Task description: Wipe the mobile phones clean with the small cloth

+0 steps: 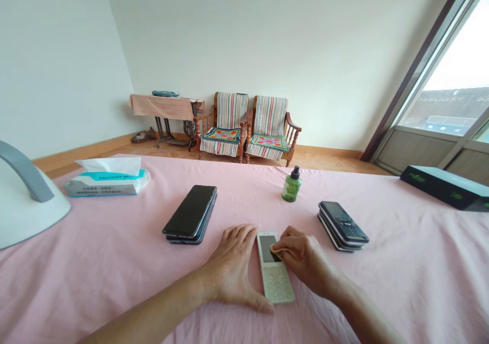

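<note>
A white keypad mobile phone (pixel 278 284) lies face up on the pink cloth, its dark screen toward the far end. My left hand (pixel 233 267) braces it along the left side, fingers at the top corner and thumb at the bottom edge. Pinched in my right hand (pixel 303 255) is a small yellowish cloth (pixel 273 251), pressed against the lower right of the screen; most of it is hidden by the fingers. To the left sits a stack of smartphones (pixel 191 211). On the right is a stack of keypad phones (pixel 342 224), the top one black.
Behind the phones stands a green spray bottle (pixel 292 185) with a black top. A tissue pack (pixel 109 178) and a white appliance with a grey handle (pixel 28 201) are at the left. A black box (pixel 445 186) lies at the far right. Two wooden chairs (pixel 267 122) stand beyond the table.
</note>
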Tool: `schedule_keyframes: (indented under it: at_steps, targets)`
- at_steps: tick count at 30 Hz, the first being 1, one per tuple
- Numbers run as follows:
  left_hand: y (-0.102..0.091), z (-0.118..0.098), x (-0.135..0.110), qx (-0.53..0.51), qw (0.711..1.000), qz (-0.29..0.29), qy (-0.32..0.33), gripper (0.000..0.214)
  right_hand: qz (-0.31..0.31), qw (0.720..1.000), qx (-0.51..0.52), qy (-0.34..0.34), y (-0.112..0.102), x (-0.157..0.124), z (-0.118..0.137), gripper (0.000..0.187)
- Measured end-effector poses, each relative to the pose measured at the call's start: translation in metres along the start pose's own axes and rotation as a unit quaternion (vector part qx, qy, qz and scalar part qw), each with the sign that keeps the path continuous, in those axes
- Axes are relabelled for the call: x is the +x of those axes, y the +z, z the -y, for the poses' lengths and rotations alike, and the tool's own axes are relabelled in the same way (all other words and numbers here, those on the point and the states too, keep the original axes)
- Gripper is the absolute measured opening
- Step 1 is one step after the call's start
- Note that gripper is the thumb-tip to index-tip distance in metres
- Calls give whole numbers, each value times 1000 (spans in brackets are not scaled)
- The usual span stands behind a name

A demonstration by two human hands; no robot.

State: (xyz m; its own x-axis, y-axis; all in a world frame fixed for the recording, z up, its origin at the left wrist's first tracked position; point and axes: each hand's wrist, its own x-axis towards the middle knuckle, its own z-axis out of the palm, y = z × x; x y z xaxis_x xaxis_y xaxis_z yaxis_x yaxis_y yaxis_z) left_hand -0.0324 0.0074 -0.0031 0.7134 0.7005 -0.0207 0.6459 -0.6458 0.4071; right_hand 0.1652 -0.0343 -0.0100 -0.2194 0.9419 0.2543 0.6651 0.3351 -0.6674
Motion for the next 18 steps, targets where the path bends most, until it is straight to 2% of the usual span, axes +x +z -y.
schedule_keyframes:
  at_steps: [4,10,16,18]
  targets:
    - [1,2,1,-3,1000,-6,3,123,38,999,-12,-10,-4,-1,0,30]
    - [-1,0,0,8,1000,10,2,123,-41,997,-69,9,3,14,-8,28]
    - [1,1,1,-5,1000,-9,4,123,33,999,-29,12,-6,5,-4,27]
    - [0,2,1,-4,1000,-9,5,124,22,999,-13,26,-5,5,-7,28]
